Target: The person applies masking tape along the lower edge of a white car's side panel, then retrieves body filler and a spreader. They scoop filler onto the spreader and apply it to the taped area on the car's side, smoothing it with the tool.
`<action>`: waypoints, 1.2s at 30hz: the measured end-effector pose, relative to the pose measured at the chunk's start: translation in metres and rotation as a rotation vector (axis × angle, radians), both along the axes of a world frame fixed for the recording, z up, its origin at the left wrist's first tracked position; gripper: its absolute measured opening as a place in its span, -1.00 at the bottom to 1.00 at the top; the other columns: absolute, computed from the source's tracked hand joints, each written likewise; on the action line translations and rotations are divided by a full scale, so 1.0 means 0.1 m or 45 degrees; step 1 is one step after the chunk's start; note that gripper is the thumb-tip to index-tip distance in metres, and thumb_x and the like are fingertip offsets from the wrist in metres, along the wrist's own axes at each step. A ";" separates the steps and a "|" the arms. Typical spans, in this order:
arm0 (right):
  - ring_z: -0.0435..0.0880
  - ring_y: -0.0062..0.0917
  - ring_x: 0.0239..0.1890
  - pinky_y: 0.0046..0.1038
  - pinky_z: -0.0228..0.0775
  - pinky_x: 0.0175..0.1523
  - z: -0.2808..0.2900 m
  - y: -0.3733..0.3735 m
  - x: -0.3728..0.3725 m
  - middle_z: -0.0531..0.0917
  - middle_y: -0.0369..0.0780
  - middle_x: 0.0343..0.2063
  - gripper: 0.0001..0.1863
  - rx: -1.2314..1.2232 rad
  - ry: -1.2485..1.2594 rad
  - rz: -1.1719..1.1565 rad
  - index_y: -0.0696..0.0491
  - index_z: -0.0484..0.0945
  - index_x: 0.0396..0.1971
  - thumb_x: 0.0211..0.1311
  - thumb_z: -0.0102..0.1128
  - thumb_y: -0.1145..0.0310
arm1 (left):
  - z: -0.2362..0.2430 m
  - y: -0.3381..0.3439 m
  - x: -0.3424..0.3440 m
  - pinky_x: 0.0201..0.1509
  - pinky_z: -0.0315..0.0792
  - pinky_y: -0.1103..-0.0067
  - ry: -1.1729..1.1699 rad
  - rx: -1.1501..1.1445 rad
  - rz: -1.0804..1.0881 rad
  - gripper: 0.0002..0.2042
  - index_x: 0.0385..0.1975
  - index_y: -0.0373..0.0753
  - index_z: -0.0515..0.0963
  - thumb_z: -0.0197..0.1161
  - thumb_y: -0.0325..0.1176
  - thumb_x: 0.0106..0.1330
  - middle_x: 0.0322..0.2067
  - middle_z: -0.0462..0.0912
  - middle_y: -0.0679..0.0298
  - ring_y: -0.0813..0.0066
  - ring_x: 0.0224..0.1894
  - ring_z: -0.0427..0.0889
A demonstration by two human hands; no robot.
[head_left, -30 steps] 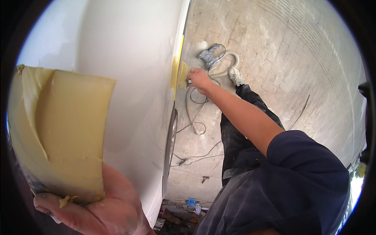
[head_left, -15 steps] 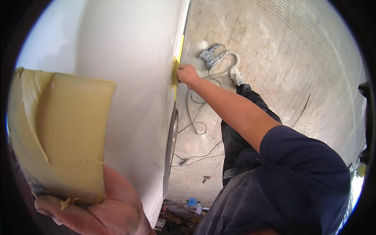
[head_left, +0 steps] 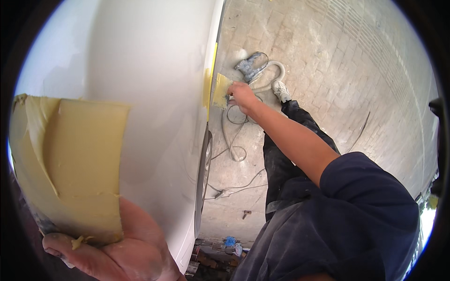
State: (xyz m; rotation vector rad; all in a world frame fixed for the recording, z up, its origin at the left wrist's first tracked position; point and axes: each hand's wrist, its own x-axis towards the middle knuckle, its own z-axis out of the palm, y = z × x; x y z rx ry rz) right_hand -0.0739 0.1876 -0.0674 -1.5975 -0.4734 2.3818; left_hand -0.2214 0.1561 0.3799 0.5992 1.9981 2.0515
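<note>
My left hand (head_left: 126, 246) holds up a flat plate (head_left: 91, 159) coated with yellow filler paste, thumb across its lower edge. The paste is thicker and ridged on the plate's left side. Ahead, my right hand (head_left: 243, 97) grips a thin putty spreader (head_left: 221, 91) smeared with the same paste. The spreader is a short way right of the edge of a white vehicle panel (head_left: 145, 93), apart from it. A streak of yellow filler (head_left: 207, 86) runs along that edge.
A dusty power sander (head_left: 251, 65) with a hose lies on the paved floor (head_left: 318, 61), beside my shoe (head_left: 281, 91). Cables (head_left: 229, 189) coil near a wheel (head_left: 205, 164) under the panel. Debris (head_left: 215, 260) is heaped at the bottom.
My right hand has drawn the putty spreader off the panel edge, to the right. The plate in my left hand has dropped slightly and shifted left.
</note>
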 end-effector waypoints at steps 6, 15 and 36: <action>0.73 -0.28 -0.27 -0.16 0.60 -0.08 -0.46 -0.22 -0.13 0.75 -0.14 -0.32 -0.80 0.139 -0.213 0.122 0.19 0.72 -0.20 0.35 0.21 0.39 | -0.02 0.04 0.04 0.68 0.20 0.19 0.069 -0.028 0.045 -0.63 0.38 0.00 0.55 0.00 -0.06 0.77 0.45 0.46 0.30 0.24 0.51 0.40; 0.79 -0.38 -0.34 -0.23 0.68 -0.21 -0.67 -0.11 -0.53 0.78 -0.07 -0.34 -0.75 0.518 -0.420 0.363 0.27 0.76 -0.17 0.41 0.18 0.43 | -0.02 0.11 0.08 0.71 0.18 0.09 0.004 0.120 0.138 -0.65 0.35 -0.03 0.57 0.09 -0.12 0.73 0.45 0.45 0.22 0.11 0.54 0.39; 0.91 -0.24 -0.28 -0.23 0.83 -0.14 -0.45 -0.07 -0.70 0.85 0.02 -0.25 -0.71 0.382 -0.277 0.512 0.26 0.81 -0.08 0.36 0.18 0.48 | -0.02 0.06 0.02 0.76 0.12 0.07 0.136 0.008 -0.077 -0.64 0.35 -0.03 0.61 0.06 -0.13 0.73 0.51 0.45 0.21 0.11 0.55 0.41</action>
